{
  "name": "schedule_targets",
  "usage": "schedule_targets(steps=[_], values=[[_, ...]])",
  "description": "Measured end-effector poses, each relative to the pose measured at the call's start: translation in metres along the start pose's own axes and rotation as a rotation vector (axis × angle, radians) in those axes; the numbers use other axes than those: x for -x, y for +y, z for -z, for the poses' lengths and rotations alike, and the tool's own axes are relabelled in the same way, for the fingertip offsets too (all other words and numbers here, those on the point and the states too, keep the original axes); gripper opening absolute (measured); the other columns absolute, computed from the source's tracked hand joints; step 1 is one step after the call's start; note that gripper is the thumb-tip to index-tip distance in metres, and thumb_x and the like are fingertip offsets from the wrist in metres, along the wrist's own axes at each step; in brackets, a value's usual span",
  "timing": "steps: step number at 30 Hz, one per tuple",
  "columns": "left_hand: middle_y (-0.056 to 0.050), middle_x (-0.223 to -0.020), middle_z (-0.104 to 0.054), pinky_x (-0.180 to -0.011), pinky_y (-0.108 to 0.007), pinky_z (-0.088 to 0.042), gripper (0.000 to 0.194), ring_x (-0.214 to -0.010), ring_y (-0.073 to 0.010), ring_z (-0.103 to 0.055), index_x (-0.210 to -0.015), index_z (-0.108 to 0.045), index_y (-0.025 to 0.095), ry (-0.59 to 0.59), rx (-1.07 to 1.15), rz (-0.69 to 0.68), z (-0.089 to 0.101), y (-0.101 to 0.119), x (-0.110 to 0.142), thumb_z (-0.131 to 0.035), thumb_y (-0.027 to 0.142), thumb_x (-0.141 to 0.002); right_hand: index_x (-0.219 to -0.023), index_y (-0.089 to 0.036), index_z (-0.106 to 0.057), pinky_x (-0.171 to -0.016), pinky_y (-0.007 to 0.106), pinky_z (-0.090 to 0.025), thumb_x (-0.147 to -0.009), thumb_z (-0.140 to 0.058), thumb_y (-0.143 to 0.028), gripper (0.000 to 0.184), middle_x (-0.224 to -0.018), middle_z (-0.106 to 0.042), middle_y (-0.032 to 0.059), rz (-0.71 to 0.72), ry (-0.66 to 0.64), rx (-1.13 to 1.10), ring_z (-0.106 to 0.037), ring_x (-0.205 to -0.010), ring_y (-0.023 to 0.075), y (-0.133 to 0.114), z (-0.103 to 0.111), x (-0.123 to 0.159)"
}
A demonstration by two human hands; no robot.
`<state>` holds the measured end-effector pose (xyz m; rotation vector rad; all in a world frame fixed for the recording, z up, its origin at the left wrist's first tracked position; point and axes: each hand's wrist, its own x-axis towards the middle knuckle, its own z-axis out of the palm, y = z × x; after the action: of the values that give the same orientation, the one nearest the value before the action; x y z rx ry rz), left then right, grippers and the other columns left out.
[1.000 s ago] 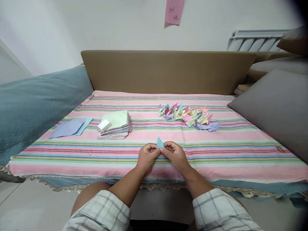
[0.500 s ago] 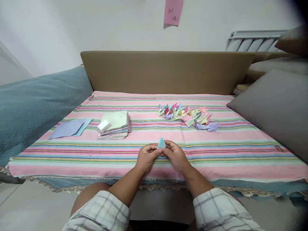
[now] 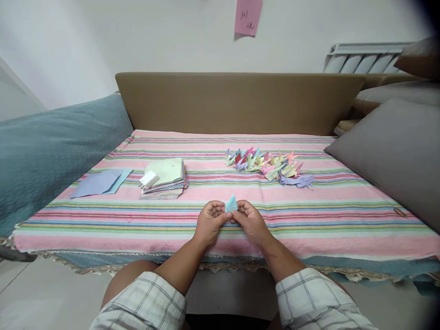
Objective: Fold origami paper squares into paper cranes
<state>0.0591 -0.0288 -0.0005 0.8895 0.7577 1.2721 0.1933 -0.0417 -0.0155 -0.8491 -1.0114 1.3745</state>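
Note:
A small piece of folded light-blue paper (image 3: 231, 204) with a pointed top is pinched between both my hands, just above the striped cloth. My left hand (image 3: 211, 221) grips its lower left corner, thumb in front and fingers curled behind. From the other side, my right hand (image 3: 250, 221) pinches the lower right part in the same way. The fingertips behind the paper are partly hidden. Beyond my hands, to the right, lies a cluster of folded paper cranes (image 3: 271, 166) in several colours.
A stack of square paper sheets (image 3: 165, 174) with a white charger plug (image 3: 149, 179) on it sits left of centre. Farther left are loose purple and blue sheets (image 3: 99, 182). A grey cushion (image 3: 392, 151) borders the striped cloth (image 3: 206, 151) on the right, a brown backrest (image 3: 237, 103) behind.
The folded paper has tilted slightly to the right between my hands. My left fingers have curled in and shifted a little. The other things lie as before.

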Motion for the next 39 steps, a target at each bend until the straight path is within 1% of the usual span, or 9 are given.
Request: schedule_targets(steps=[7,11,15,19,23,29,32,35,39], values=[[0.004,-0.065,-0.06,-0.061,-0.02,-0.046,0.04,-0.06,-0.0071,-0.056,-0.081,-0.059,0.014,-0.043,-0.039,0.029,0.001,0.002,0.0,-0.084,0.024,-0.051,-0.087,-0.019,-0.061,-0.059,0.023,-0.047,-0.07,-0.073,-0.039,0.028,-0.075,-0.059,-0.0015,-0.004,0.005,0.02,-0.053,-0.061,0.0088,0.0,0.001,0.001],[0.003,-0.066,-0.061,-0.063,-0.021,-0.046,0.036,-0.061,-0.0081,-0.057,-0.079,-0.06,0.014,-0.146,-0.072,0.071,0.001,0.007,0.001,-0.083,0.026,-0.055,-0.077,-0.019,-0.061,-0.057,0.023,-0.047,-0.068,-0.074,-0.04,0.027,-0.068,-0.059,-0.0027,0.0,0.026,0.075,-0.052,-0.059,0.0091,0.001,0.003,0.001],[0.001,-0.067,-0.064,-0.066,-0.025,-0.048,0.037,-0.063,-0.0116,-0.06,-0.073,-0.058,0.014,-0.24,-0.049,0.141,0.002,0.01,0.0,-0.085,0.029,-0.052,-0.074,-0.019,-0.061,-0.054,0.023,-0.047,-0.067,-0.074,-0.041,0.027,-0.064,-0.058,-0.003,-0.001,0.023,0.123,-0.051,-0.056,0.0092,-0.001,0.002,0.001],[0.002,-0.064,-0.064,-0.062,-0.024,-0.047,0.037,-0.059,-0.0108,-0.06,-0.07,-0.057,0.013,-0.24,-0.039,0.195,0.005,0.01,-0.002,-0.085,0.03,-0.052,-0.083,-0.02,-0.063,-0.054,0.023,-0.047,-0.069,-0.073,-0.041,0.027,-0.067,-0.059,-0.0024,0.006,-0.022,0.094,-0.053,-0.059,0.0102,-0.001,0.004,0.002],[0.0,-0.063,-0.064,-0.057,-0.021,-0.044,0.037,-0.058,-0.0101,-0.06,-0.07,-0.059,0.012,-0.23,-0.037,0.238,0.009,0.011,-0.003,-0.085,0.031,-0.052,-0.091,-0.022,-0.063,-0.053,0.024,-0.046,-0.077,-0.065,-0.043,0.026,-0.065,-0.058,-0.0032,0.024,-0.073,0.014,-0.052,-0.053,0.0095,0.002,0.006,0.002],[-0.004,-0.066,-0.067,-0.058,-0.021,-0.045,0.038,-0.063,-0.0146,-0.064,-0.072,-0.063,0.011,-0.315,-0.015,0.282,0.011,0.012,-0.003,-0.085,0.034,-0.052,-0.091,-0.022,-0.061,-0.053,0.024,-0.047,-0.077,-0.066,-0.04,0.024,-0.065,-0.057,-0.0033,0.036,-0.056,0.033,-0.052,-0.053,0.0094,0.002,0.004,0.002],[-0.003,-0.065,-0.066,-0.057,-0.021,-0.045,0.036,-0.061,-0.0122,-0.061,-0.07,-0.065,0.011,-0.284,-0.013,0.297,0.012,0.011,-0.003,-0.086,0.032,-0.05,-0.093,-0.023,-0.059,-0.057,0.024,-0.048,-0.075,-0.068,-0.037,0.025,-0.073,-0.057,-0.0018,0.102,-0.006,0.095,-0.054,-0.061,0.0108,-0.003,0.001,0.005],[0.0,-0.063,-0.063,-0.057,-0.021,-0.045,0.034,-0.058,-0.0088,-0.056,-0.068,-0.067,0.012,-0.237,-0.006,0.303,0.012,0.011,-0.003,-0.087,0.028,-0.047,-0.098,-0.024,-0.059,-0.064,0.026,-0.049,-0.076,-0.065,-0.032,0.024,-0.088,-0.058,0.0024,0.215,0.004,0.244,-0.056,-0.077,0.014,-0.01,0.0,0.008],[-0.001,-0.067,-0.064,-0.056,-0.02,-0.043,0.03,-0.06,-0.009,-0.056,-0.072,-0.07,0.013,-0.285,-0.037,0.313,0.013,0.011,-0.004,-0.086,0.028,-0.051,-0.112,-0.027,-0.059,-0.067,0.027,-0.048,-0.08,-0.057,-0.025,0.032,-0.111,-0.052,0.0068,0.373,-0.02,0.491,-0.055,-0.086,0.0156,-0.018,0.003,0.01]])
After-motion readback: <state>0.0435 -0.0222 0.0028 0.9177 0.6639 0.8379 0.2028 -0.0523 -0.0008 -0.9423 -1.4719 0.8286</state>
